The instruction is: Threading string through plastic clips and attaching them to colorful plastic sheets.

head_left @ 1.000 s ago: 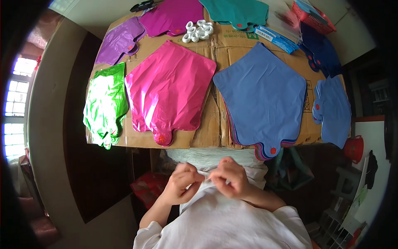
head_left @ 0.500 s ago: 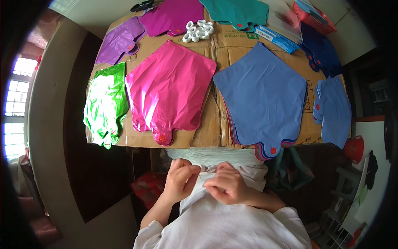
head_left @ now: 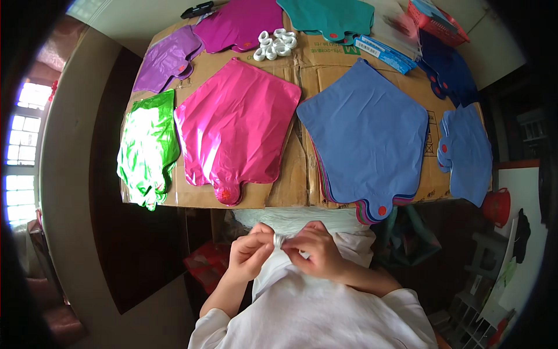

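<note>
Above my lap, just off the cardboard's front edge, a small white coil of ribbon or string (head_left: pixel 279 241) sits between my hands. My left hand (head_left: pixel 250 253) pinches its left side with thumb and forefinger. From the other side, the fingers of my right hand (head_left: pixel 315 250) close on it. Behind the hands hangs a bundle of white strands (head_left: pixel 302 220). Several similar white coils (head_left: pixel 275 45) lie grouped at the back of the cardboard (head_left: pixel 290 189). Nearest in front are a flat pink foil balloon (head_left: pixel 238 125) and a stack of flat balloons with a blue one (head_left: pixel 366 128) on top.
Green foil balloons (head_left: pixel 148 145) lie at the left, purple (head_left: pixel 165 58) and magenta ones (head_left: pixel 238 23) behind. A teal balloon (head_left: pixel 328 17), a blue-and-white packet (head_left: pixel 383 53) and a red basket (head_left: pixel 436 23) are at the back. More blue balloons (head_left: pixel 468 154) overhang the right edge.
My hands have come closer together around the white coil, which now shows clearly between the fingertips. My right hand has risen slightly. The balloons on the cardboard lie as before.
</note>
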`<action>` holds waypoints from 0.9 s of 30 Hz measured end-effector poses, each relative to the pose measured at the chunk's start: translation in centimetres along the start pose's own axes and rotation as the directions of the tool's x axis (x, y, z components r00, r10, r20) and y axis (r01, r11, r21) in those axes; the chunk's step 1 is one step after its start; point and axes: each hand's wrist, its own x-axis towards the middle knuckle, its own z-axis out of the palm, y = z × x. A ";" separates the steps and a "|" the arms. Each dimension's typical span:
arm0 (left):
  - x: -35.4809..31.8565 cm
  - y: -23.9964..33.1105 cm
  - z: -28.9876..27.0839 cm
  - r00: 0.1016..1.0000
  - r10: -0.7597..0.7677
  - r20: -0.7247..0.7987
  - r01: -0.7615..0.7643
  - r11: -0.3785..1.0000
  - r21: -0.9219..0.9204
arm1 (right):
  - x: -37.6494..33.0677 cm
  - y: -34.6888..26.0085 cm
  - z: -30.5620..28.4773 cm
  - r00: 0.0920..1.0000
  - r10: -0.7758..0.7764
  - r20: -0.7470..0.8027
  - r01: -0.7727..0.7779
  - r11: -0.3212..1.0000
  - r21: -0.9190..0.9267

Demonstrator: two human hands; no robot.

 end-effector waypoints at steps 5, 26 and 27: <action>0.7 0.7 -0.4 0.992 0.071 0.102 -0.113 0.848 0.518 | 0.7 -0.5 -1.3 0.997 -0.045 -0.062 0.038 0.992 -0.123; 1.0 0.4 -0.1 0.996 0.084 0.022 -0.085 0.904 0.419 | -0.1 -0.8 -0.4 0.993 -0.115 0.007 0.114 0.975 -0.191; 0.9 1.0 -0.3 0.992 0.083 0.096 -0.124 0.804 0.582 | 0.1 -1.2 -0.7 0.991 -0.129 -0.028 0.122 0.978 -0.170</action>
